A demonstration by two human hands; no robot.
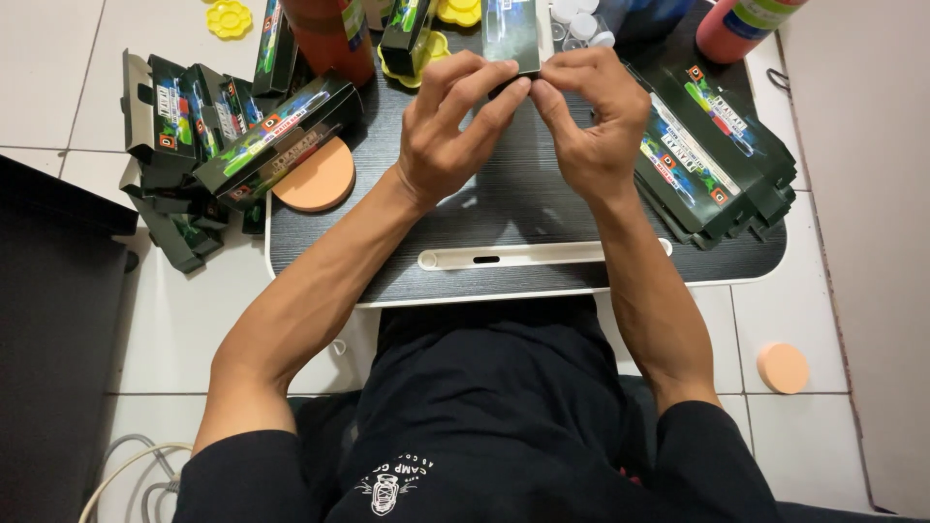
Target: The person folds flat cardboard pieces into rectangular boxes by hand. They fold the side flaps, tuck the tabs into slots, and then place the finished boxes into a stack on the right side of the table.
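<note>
Left hand (453, 121) and right hand (589, 121) both pinch 1 dark box (511, 34) at fingertips, above surface (513, 208); flat boxes (712, 155) lie beside right hand.

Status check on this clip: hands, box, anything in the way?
Left hand and right hand both pinch the dark green box at its lower end. Flat box stacks lie either side, nothing between.
</note>
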